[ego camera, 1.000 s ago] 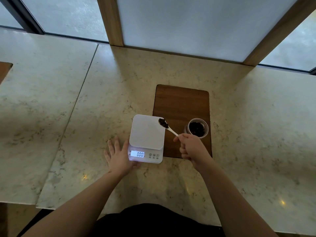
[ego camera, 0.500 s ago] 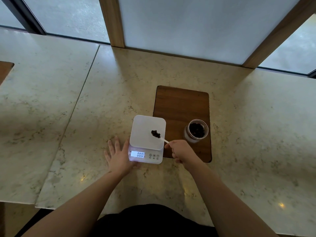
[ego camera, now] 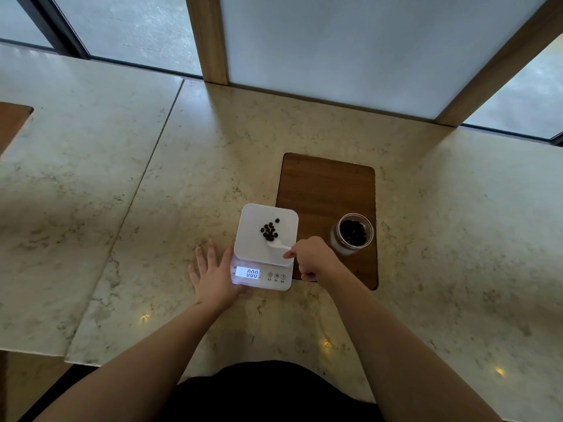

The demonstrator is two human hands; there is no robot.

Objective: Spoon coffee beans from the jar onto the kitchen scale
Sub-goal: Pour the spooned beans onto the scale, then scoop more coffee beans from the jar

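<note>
1. The spoon (ego camera: 277, 245) is pinched by its handle in the right hand (ego camera: 310, 259), whose fingers are curled shut around it; the white bowl lies low over the near part of the kitchen scale (ego camera: 265, 236), just beside the small heap of coffee beans (ego camera: 269, 231) on the white platform.
2. Whether the bowl is fully emptied cannot be told, since white spoon on white platform is hard to separate; a full tilt should be completed before the spoon is lifted.
3. The spoon is best kept off the platform while the reading is taken, as any pressing would probably falsify the weight; the display (ego camera: 248, 272) appears to read zeros.
4. The left hand (ego camera: 214, 277) lies flat on the counter (ego camera: 152, 208), fingers spread, its thumb side touching the scale's near left corner. The body may be steadied there, but the platform itself should not be leaned on.
5. Beans should be dropped near the platform's middle, since one bean sits apart toward the far edge and could roll off.
6. The jar (ego camera: 353, 234) stands open on the wooden board (ego camera: 326, 184), just right of the scale, with beans left in it; it is likely to be returned to by a short, level path.
</note>
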